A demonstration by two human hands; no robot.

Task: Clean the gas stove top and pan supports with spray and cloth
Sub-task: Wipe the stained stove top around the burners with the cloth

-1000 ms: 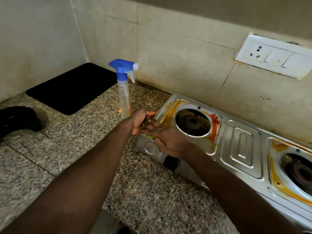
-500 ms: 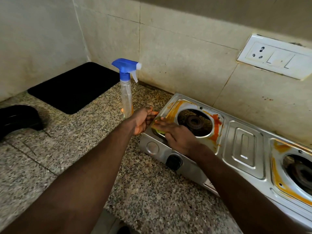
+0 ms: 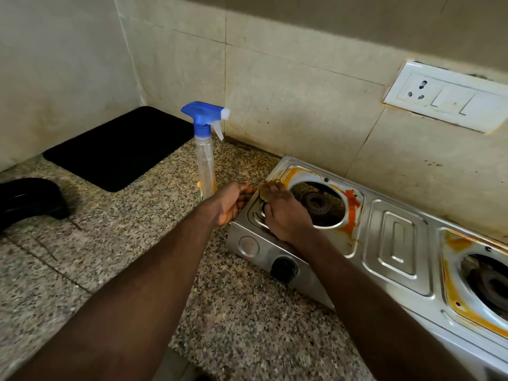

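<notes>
- The stove (image 3: 395,243) lies on the worktop (image 3: 137,243) against the wall, with its left corner under both hands.
- The right hand (image 3: 284,215) presses a green cloth (image 3: 263,194) onto the top. Its fingers (image 3: 273,188) are bent over the cloth, so little of it shows.
- Within the last second this hand has slid from the front corner, above the knob (image 3: 283,268), toward the back corner. The steel on the near side of the fingers now looks free of orange.
- The left hand (image 3: 232,203) has kept to the stove's left edge, fingers (image 3: 247,189) curled against it, probably to steady it.
- Orange stains (image 3: 353,210) remain just beyond the right fingers at the back corner and across the burner (image 3: 316,203) from them. The far burner's surround is stained too, so I judge the wiping has barely begun.
- The bottle (image 3: 204,160) stands upright just left of the left fingers, untouched.
- A black mat (image 3: 118,147) lies well to the left, beyond the bottle.
</notes>
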